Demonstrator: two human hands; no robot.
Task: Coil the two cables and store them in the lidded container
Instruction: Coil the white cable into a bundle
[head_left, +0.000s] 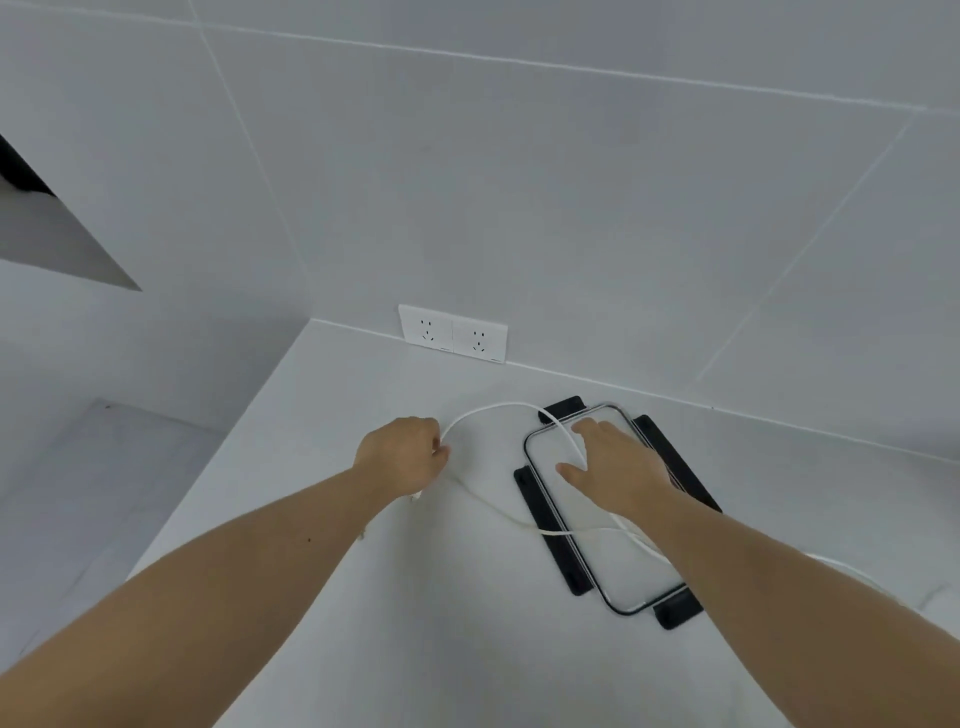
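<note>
A clear lidded container (597, 566) with black clip flaps (550, 535) on its sides lies on the white counter (415, 623). A white cable (493, 408) arcs from my left hand (405, 452) over the container's far corner and under my right hand. My left hand is closed around that cable, with its plug end poking out below the fist. My right hand (618, 467) rests flat on the lid, fingers spread, over the cable. More white cable (540, 530) crosses the lid's middle and runs off to the right; whether it is a second cable I cannot tell.
A double wall socket (452, 332) sits low on the tiled wall behind the counter. The counter's left edge drops to a lower floor area (104, 467). A dark angled shape (31, 208) juts in at far left.
</note>
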